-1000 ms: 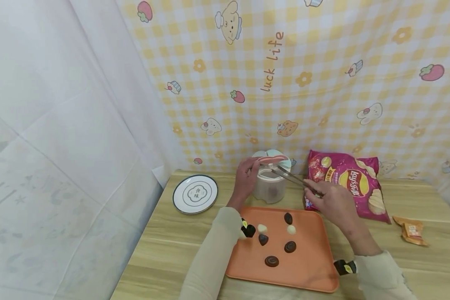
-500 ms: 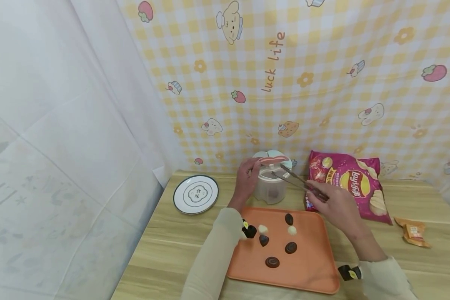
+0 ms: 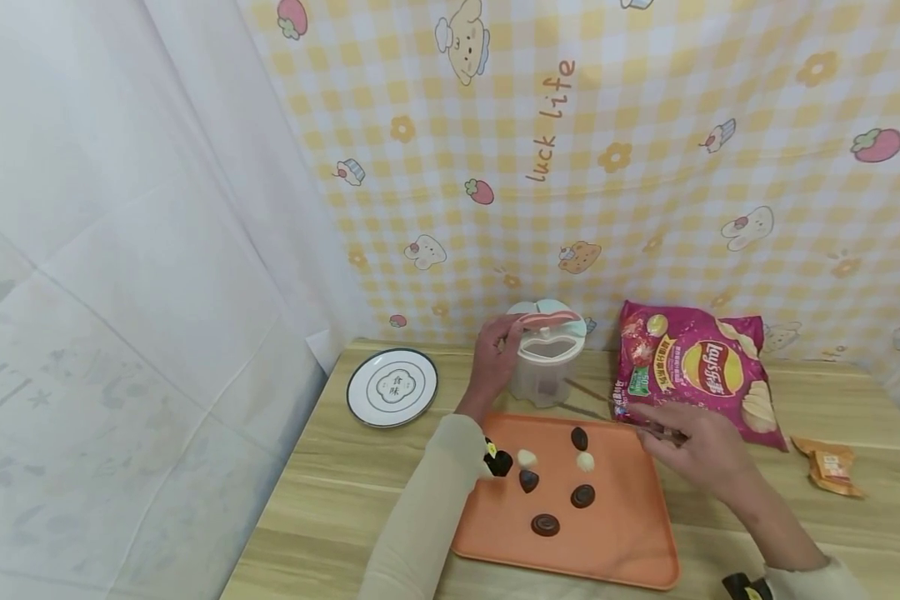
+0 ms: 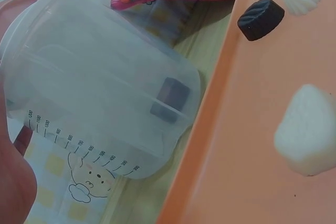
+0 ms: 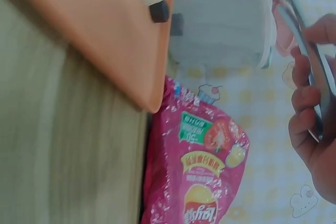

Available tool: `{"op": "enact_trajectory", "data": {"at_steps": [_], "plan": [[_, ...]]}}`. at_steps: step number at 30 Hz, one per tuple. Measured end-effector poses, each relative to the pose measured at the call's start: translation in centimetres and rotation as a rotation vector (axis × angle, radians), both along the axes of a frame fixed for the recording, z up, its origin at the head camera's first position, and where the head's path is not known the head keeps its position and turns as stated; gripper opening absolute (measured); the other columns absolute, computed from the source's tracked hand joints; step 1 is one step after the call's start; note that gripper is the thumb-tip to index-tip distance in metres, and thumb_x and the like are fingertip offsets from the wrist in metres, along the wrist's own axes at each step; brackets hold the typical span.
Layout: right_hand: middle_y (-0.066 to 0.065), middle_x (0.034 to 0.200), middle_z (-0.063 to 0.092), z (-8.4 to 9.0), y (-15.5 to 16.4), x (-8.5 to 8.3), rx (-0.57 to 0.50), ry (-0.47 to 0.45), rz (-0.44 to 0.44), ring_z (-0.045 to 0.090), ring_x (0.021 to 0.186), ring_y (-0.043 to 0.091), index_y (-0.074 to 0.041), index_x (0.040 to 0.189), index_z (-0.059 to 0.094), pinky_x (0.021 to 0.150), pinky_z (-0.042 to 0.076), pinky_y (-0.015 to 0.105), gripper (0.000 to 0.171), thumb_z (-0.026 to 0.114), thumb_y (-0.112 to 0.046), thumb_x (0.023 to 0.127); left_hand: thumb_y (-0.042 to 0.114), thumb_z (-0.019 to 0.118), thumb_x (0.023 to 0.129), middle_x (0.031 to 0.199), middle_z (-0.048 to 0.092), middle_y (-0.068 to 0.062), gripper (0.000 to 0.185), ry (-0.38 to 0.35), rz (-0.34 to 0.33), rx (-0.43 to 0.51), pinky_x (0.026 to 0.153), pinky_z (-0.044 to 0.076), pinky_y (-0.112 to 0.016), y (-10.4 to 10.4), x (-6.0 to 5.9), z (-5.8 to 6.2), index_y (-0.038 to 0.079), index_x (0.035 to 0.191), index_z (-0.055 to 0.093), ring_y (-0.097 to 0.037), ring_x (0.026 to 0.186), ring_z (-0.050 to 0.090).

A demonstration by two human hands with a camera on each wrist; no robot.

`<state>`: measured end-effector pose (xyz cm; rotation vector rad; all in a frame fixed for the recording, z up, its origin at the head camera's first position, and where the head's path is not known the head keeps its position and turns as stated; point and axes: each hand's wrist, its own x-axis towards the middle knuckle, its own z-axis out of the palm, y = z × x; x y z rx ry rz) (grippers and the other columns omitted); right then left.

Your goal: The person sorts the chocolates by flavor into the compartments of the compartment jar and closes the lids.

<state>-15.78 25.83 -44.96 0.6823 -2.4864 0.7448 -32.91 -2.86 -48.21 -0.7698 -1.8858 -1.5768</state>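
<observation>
My left hand [image 3: 492, 354] is at the left of a translucent storage canister [image 3: 543, 379], its fingers holding the raised pink lid flap [image 3: 546, 319]. Beneath the flap, one opening is uncovered. The left wrist view shows a dark chocolate [image 4: 170, 99] inside, near the bottom, and a printed scale on the wall. My right hand [image 3: 708, 446] grips metal tongs [image 5: 316, 66] over the far right part of the orange tray [image 3: 607, 554]. The tongs' tips are apart, with nothing between them. On the tray lie several dark chocolates [image 3: 545, 524] and two white ones [image 3: 585, 461].
A white plate [image 3: 392, 388] with a blue rim is on the left of the wooden table [image 3: 322, 500]. A magenta chip bag [image 3: 697, 371] leans against the checked cloth at back right. An orange wrapped snack [image 3: 831, 467] lies farther right.
My right hand has drawn the tongs away from the canister's opening, down and to the right toward the tray. My left hand has stayed at the raised flap.
</observation>
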Motion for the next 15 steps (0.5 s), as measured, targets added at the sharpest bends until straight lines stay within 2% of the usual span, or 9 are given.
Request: {"op": "enact_trajectory", "data": {"at_steps": [6,10,15], "plan": [[-0.024,0.075,0.05,-0.9,0.4,1.0,0.004,-0.077,0.125,0.042,0.06,-0.004,-0.015,0.115,0.081,0.049,0.037,0.019,0.04,0.085,-0.005,0.076,0.006,0.06,0.104,0.108,0.075,-0.01,0.02,0.012,0.004,0.005,0.082,0.044,-0.032,0.0,0.1,0.1,0.003,0.108,0.079,-0.026,0.087,0.06],[-0.025,0.077,0.052,-1.5,0.3,1.2,0.009,-0.101,0.215,0.044,0.059,-0.005,-0.015,0.111,0.081,0.05,0.036,0.013,0.039,0.085,-0.004,0.075,0.011,0.059,0.105,0.108,0.075,-0.007,0.021,-0.006,0.015,-0.012,0.082,0.044,-0.034,0.0,0.3,0.2,0.005,0.108,0.079,-0.022,0.087,0.059],[-0.026,0.079,0.056,-1.8,0.1,1.3,0.022,-0.15,0.303,0.043,0.06,-0.006,-0.023,0.109,0.082,0.049,0.035,0.012,0.04,0.085,-0.004,0.073,0.017,0.058,0.106,0.108,0.075,-0.004,0.024,-0.03,0.034,-0.029,0.084,0.043,-0.035,-0.1,0.4,0.2,0.006,0.111,0.079,-0.018,0.087,0.057]]}}
